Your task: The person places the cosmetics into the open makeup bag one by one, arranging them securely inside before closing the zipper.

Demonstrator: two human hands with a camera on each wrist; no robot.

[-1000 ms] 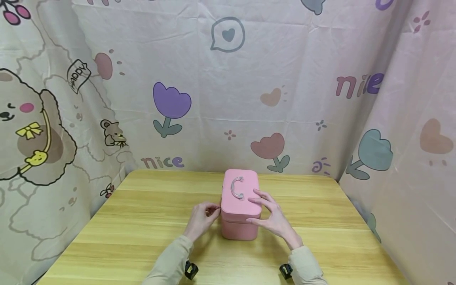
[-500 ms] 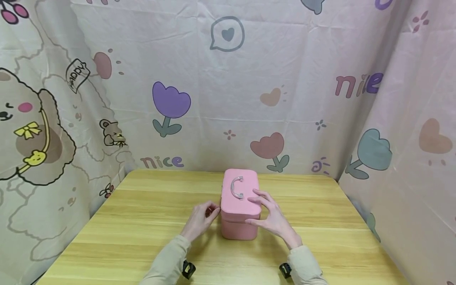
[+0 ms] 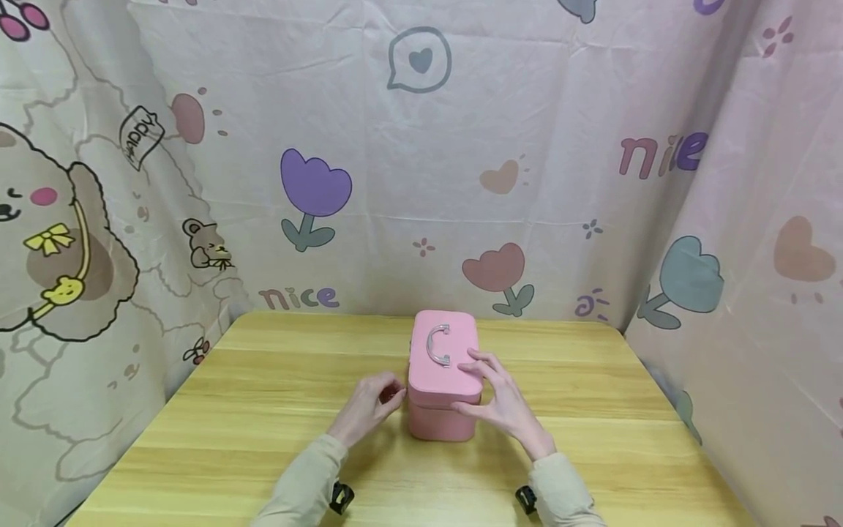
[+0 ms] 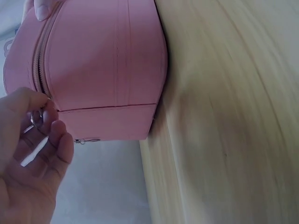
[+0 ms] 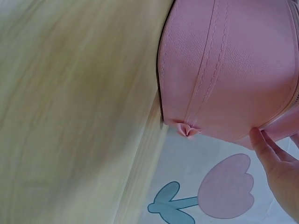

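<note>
A pink vanity case (image 3: 445, 424) with a silver handle (image 3: 431, 345) on its lid stands upright on the table. A zipper (image 4: 41, 65) runs around the case just below the lid. My left hand (image 3: 369, 406) is at the case's left side and pinches the zipper pull, whose metal ring (image 4: 36, 117) shows between the fingers in the left wrist view. On the right, my right hand (image 3: 503, 402) grips the lid's near corner, its thumb on the front and its fingers on top. The right wrist view shows that hand's fingers (image 5: 266, 149) at the zipper seam.
The case stands on a wood-grain table (image 3: 276, 380). Behind and beside it hangs a printed curtain (image 3: 395, 146). Another small metal pull (image 4: 88, 140) hangs on the case's left side, and a pink loop tab (image 5: 188, 129) sticks out low on the case.
My left hand has moved slightly toward me and left, along the case's side. The right hand stays on the lid corner, and the case has not moved on the table.
</note>
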